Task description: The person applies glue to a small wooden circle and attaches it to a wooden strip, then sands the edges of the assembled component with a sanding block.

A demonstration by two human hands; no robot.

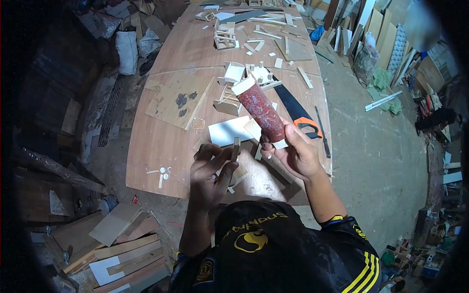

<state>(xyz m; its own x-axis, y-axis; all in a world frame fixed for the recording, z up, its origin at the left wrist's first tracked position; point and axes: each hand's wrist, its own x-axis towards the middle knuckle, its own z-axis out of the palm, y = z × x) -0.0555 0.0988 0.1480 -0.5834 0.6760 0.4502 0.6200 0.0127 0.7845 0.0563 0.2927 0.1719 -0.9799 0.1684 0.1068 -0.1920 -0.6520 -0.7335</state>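
Observation:
My right hand [296, 152] grips a long block wrapped in red sandpaper [261, 111], tilted up and to the left over the wooden table [161, 141]. My left hand [211, 172] pinches a small thin wooden piece [236, 148] upright, just left of the block's lower end. The two hands are close together above the table's near edge. A white rectangular sheet [227, 131] lies on the table right behind them.
A handsaw with an orange and black handle [299, 115] lies right of the block. Small wooden frames and offcuts [229, 88] litter the table's middle and far end. Plywood scraps [124, 249] pile on the floor at lower left; boards lean at the far right.

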